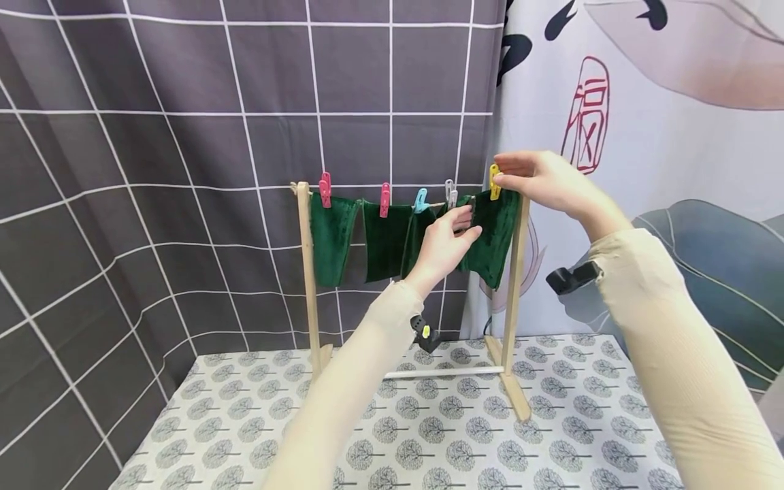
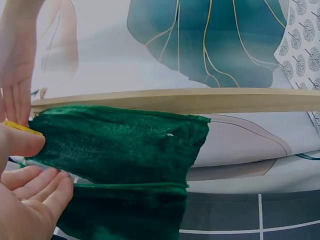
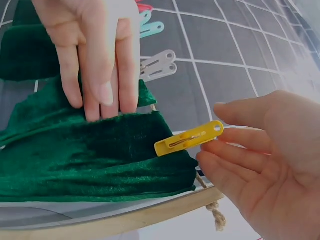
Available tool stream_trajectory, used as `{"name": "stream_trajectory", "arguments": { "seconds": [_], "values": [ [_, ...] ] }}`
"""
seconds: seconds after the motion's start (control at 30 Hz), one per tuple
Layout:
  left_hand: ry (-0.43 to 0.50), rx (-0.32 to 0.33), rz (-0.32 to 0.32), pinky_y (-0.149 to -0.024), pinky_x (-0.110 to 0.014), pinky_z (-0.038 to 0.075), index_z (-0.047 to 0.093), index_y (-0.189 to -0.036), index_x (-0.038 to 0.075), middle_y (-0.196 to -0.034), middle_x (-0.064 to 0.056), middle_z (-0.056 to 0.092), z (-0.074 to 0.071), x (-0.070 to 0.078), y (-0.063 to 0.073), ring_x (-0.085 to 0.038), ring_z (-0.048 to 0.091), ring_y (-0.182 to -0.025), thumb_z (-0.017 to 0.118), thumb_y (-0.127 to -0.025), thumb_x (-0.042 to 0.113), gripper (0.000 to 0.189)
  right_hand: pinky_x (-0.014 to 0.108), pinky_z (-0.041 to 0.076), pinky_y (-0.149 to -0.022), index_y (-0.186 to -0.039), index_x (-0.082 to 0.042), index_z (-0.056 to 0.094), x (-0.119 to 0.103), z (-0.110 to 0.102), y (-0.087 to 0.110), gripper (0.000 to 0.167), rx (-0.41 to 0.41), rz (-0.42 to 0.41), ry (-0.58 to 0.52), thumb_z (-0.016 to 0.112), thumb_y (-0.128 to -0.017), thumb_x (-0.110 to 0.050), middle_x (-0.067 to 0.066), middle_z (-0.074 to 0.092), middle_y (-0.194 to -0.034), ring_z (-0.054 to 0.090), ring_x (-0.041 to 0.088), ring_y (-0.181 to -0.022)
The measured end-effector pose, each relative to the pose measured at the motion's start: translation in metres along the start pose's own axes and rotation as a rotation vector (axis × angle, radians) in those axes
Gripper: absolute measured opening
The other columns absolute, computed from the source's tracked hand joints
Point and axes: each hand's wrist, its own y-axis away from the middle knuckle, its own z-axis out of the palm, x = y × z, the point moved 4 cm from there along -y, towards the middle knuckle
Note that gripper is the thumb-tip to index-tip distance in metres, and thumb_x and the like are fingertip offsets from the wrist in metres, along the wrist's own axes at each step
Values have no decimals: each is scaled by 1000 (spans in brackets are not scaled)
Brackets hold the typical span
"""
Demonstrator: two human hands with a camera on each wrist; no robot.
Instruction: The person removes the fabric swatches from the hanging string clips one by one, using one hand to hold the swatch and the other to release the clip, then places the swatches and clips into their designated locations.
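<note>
My right hand [image 1: 548, 180] is at the yellow clothespin [image 1: 494, 182], which clips the rightmost green velvet cloth [image 1: 495, 235] to the line. In the right wrist view, the thumb stands apart from the clothespin's tail, with relaxed fingers behind it. My left hand [image 1: 444, 245] reaches in front of the hanging cloths, its fairly straight fingers against the top edge of that same cloth. A grey clothespin [image 3: 159, 65] lies just past the left hand's fingers. Further left along the line are a light blue clothespin [image 1: 420, 200] and pink clothespins [image 1: 384, 200].
The line runs between two wooden posts [image 1: 307, 272] of a small drying rack, joined low down by a white bar [image 1: 444, 372]. It stands on a tree-print tablecloth [image 1: 429, 435]. Behind hang a dark checked curtain [image 1: 184, 150] and a pale printed one [image 1: 545, 109].
</note>
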Motion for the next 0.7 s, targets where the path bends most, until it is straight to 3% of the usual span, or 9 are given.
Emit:
{"name": "stream_trajectory", "arguments": {
  "seconds": [0.37, 0.7],
  "values": [
    [-52, 54, 21, -92, -20, 51, 66, -129, 0, -119, -13, 72, 5, -6, -13, -20, 69, -110, 68, -98, 14, 34, 57, 35, -111, -149, 2, 45, 3, 5, -9, 55, -26, -9, -18, 59, -103, -25, 26, 49, -147, 45, 41, -137],
    [-61, 66, 31, -86, -21, 53, 72, -118, 0, -110, -11, 75, 7, -5, -18, -19, 71, -102, 68, -98, 16, 26, 57, 33, -112, -150, -1, 44, 4, 0, -7, 58, -56, 14, -10, 59, -103, -32, 24, 49, -147, 44, 39, -138]
  ]
}}
